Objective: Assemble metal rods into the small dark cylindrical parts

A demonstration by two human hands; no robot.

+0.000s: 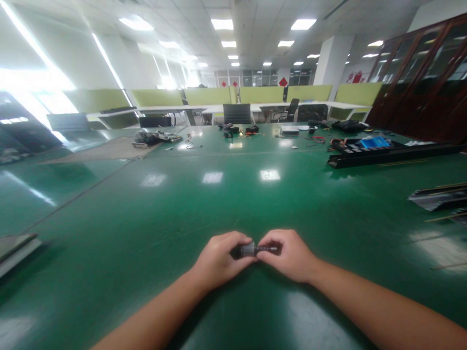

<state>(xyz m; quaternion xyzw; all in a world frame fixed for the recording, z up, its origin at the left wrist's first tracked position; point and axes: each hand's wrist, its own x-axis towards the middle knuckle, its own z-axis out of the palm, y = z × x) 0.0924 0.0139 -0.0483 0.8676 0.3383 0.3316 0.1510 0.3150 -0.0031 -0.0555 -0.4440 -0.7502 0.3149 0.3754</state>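
Just above the green tabletop (204,214), near its front, my two hands meet at a small metal part. My left hand (221,255) is closed around the part's grey cylinder (248,250), thumb below and fingers above. From the cylinder's right side a thin dark shaft (268,249) with a bright tip points right, lying level. My right hand (290,253) pinches this shaft close to the cylinder. Blur hides whether the shaft and cylinder are one piece, and the cylinder's left end is partly hidden by my left fingers.
Long black metal channels (365,158) with a blue piece (375,142) lie at the right. Silvery strips (436,198) sit nearer at the right edge. A flat grey slab (16,250) is at the left edge. Tools and wires (229,130) lie along the far side.
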